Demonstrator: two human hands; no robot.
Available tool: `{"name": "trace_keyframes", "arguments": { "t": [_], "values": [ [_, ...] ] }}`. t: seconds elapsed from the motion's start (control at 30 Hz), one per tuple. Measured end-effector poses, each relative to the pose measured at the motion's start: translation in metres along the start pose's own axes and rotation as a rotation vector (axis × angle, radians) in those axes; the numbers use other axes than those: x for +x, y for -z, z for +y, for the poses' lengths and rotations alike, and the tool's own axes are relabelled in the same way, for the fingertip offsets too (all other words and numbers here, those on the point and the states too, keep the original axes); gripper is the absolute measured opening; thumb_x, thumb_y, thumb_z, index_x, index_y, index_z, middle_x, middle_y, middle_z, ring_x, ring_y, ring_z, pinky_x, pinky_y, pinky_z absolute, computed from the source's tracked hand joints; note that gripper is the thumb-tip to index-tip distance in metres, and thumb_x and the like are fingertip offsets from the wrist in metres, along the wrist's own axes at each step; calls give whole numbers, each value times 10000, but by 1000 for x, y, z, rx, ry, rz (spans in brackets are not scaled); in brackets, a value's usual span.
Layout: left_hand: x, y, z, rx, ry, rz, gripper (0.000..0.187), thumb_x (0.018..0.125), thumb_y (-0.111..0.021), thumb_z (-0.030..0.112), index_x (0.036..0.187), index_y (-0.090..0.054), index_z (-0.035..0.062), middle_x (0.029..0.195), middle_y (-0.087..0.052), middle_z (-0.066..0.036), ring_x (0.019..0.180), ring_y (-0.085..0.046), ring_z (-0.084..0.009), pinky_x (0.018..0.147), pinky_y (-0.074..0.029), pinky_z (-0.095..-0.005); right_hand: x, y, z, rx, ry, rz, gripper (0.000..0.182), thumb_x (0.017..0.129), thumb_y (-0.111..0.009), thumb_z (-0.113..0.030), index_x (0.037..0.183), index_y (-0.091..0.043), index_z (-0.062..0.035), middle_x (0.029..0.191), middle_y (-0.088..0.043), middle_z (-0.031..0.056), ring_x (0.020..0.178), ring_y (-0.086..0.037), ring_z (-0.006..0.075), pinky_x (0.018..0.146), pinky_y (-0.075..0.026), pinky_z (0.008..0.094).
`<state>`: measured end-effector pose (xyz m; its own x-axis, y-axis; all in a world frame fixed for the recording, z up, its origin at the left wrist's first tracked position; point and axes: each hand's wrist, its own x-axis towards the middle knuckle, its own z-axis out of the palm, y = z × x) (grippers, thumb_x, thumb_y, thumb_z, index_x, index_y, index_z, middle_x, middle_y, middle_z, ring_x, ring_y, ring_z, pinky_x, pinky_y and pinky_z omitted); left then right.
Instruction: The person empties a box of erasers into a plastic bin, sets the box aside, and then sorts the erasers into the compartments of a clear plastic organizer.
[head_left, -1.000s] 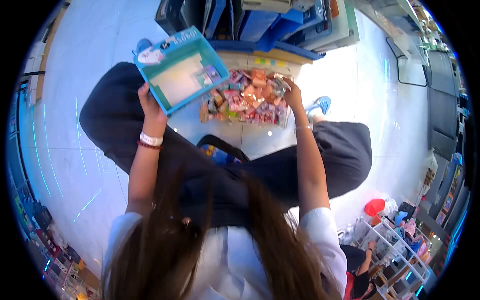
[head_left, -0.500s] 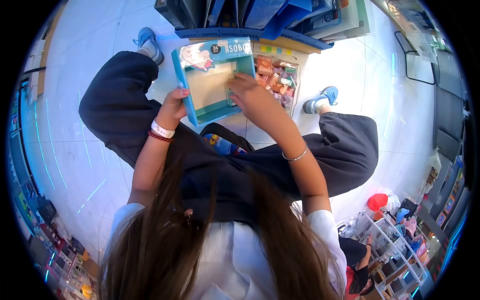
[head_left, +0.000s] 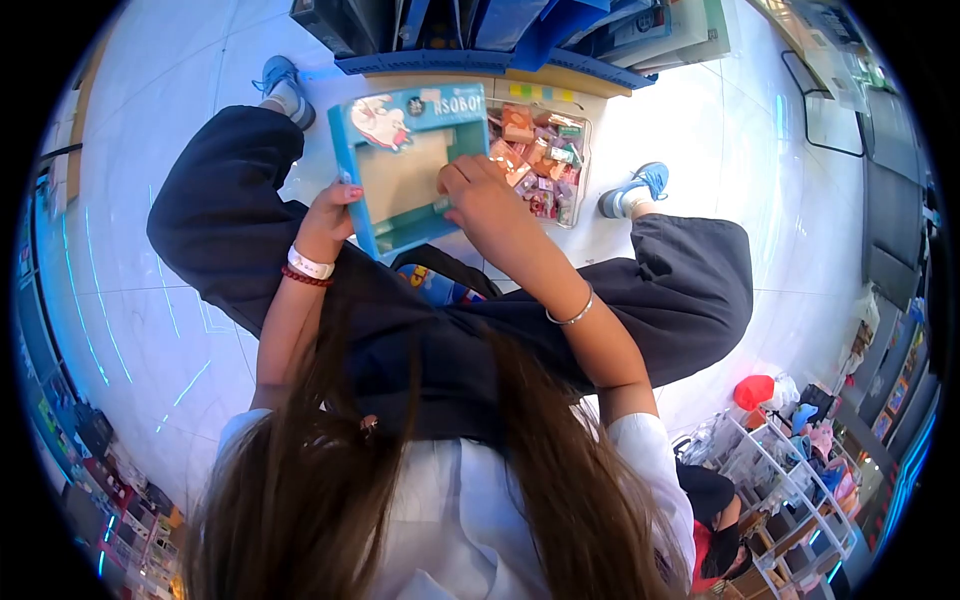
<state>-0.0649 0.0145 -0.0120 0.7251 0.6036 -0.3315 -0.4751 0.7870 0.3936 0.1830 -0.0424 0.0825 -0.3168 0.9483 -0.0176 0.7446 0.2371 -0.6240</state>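
Note:
A blue-green cardboard display box [head_left: 362,212] with a white cartoon animal and lettering on its top flap is tilted toward me. My left hand [head_left: 328,215] grips its left side, thumb over the edge. At the box's right inner side, my right hand [head_left: 487,205] is closed with bent fingers. Between its fingertips and thumb shows a bit of a small pale-green box [head_left: 441,205], mostly hidden. Right behind that hand, a clear bin [head_left: 580,190] on the floor holds many small orange, pink and green boxes [head_left: 540,155].
A shelf of blue folders [head_left: 490,40] stands ahead over the bin. Below the display box lies a dark bag [head_left: 440,285] with a colourful print, between my legs. A white wire rack [head_left: 790,480] and another person [head_left: 715,530] are at the lower right.
Both hands and the display box have shifted slightly left in view. More of the bin's small boxes shows. The right hand stays at the box's right inner side.

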Motion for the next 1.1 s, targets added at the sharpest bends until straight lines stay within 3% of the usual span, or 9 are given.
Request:
{"name": "trace_keyframes", "arguments": {
  "t": [0.1,0.27,0.3,0.4,0.63,0.77,0.9,0.97,1.1],
  "values": [
    [1,4,1,-111,-63,-56,659,697,-651,194,1271,-422,-35,1196,-553,-167,1081,-567,-283,929,-463,-397,3,7,10,137,75,32,318,670,-709,-4,967,-596,-21,861,-558,110,864,-559,269,766,-458,335],
    [-5,-19,24,-90,-445,189,609,747,-625,267,1257,-446,-12,1201,-554,-147,1091,-551,-266,956,-432,-391,21,57,41,522,-286,631,226,754,-728,-41,945,-624,22,924,-650,103,771,-644,137,663,-535,252],
    [-7,-20,32,-86,-517,224,599,752,-622,277,1254,-453,-1,1217,-543,-141,1099,-539,-259,961,-423,-382,32,47,80,437,-144,802,217,721,-763,-95,903,-667,-28,859,-674,80,693,-635,117,541,-487,218],
    [-7,-39,51,-81,-750,356,586,766,-634,310,1248,-466,22,1229,-534,-119,1115,-522,-253,970,-409,-384,50,23,126,305,-370,609,214,724,-750,-100,915,-669,-51,845,-670,127,670,-657,193,596,-518,291],
    [-18,-14,53,-207,-689,218,488,794,-626,311,1203,-519,68,1215,-549,-99,1099,-532,-256,942,-436,-410,79,-79,195,29,-231,265,200,778,-616,-111,969,-675,-115,891,-658,171,828,-630,350,741,-496,389],
    [-8,-16,44,-159,-613,234,488,792,-627,302,1200,-517,58,1209,-552,-101,1098,-536,-255,942,-436,-408,67,-87,206,-12,-70,174,217,798,-604,-114,1006,-665,-99,927,-651,181,830,-625,360,753,-493,395],
    [0,-34,19,-94,-395,298,601,759,-643,234,1269,-425,3,1212,-539,-142,1121,-527,-274,999,-397,-422,37,-20,120,225,-142,306,207,842,-575,-84,1031,-646,-37,941,-656,175,794,-638,341,710,-513,355],
    [10,-28,5,-89,-269,199,626,753,-645,194,1287,-397,-18,1220,-531,-156,1104,-545,-275,986,-419,-406,19,13,72,296,-271,259,201,885,-529,-39,1058,-631,-32,985,-663,144,870,-660,204,759,-523,316],
    [17,-34,-11,-95,-3,146,671,714,-671,139,1296,-384,-30,1214,-538,-146,1110,-545,-257,964,-437,-387,0,33,40,306,-110,271,207,868,-560,-30,1065,-622,-24,991,-656,153,896,-654,246,786,-515,316]
  ]
}}
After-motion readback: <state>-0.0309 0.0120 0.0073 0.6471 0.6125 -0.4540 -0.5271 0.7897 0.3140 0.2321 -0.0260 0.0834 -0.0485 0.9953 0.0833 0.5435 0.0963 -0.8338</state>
